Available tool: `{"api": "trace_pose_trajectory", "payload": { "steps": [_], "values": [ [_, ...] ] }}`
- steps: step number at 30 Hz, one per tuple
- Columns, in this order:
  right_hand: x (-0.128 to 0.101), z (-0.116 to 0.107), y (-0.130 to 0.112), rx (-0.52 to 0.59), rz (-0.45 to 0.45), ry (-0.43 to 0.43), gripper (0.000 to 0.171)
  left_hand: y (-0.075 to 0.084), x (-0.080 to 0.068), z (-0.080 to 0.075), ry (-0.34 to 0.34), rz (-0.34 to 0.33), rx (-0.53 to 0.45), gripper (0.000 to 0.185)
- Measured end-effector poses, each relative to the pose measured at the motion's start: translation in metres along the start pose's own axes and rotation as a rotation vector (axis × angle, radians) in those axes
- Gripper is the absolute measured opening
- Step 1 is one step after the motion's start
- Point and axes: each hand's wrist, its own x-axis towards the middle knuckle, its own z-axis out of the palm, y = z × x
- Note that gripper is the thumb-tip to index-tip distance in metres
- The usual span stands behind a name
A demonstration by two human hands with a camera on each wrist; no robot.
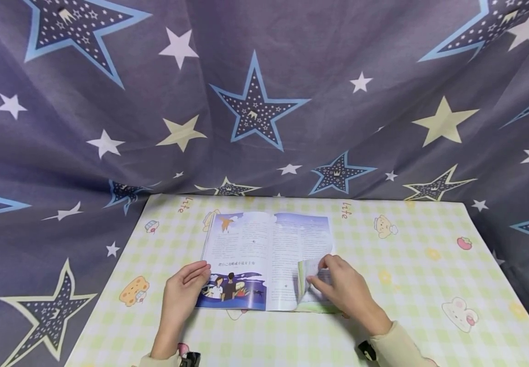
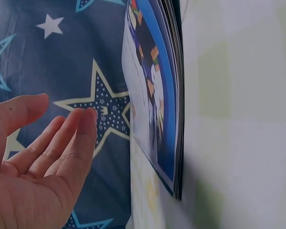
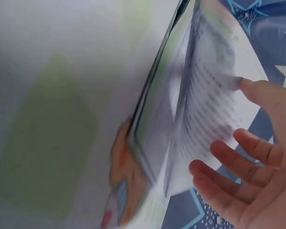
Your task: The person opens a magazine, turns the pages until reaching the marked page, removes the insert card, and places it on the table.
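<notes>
2 hands (image 1: 181, 290) (image 1: 344, 290) rest on an open book (image 1: 250, 250), star curtain (image 1: 255, 102) behind.

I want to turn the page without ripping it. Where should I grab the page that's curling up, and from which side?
Take the lifted page by its loose lower outer corner, coming from the right, where the right hand already touches it. That corner curls clear of the book, so fingers slip under easily; near the spine it is bound and would probably tear. The left hand rests on the left page's edge, steadying it.
</notes>
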Motion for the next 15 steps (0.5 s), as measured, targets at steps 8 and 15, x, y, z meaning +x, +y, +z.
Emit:
{"api": "trace_pose_trajectory", "payload": {
  "steps": [8,15],
  "values": [
    [0.007,0.008,-0.020,0.136,-0.180,-0.001,0.028,0.007,0.001,0.017,-0.091,0.008,-0.078,0.032],
    [0.012,0.015,-0.035,0.284,-0.270,-0.042,0.016,0.013,0.001,0.036,-0.152,0.026,-0.139,0.034]
  ]
}}
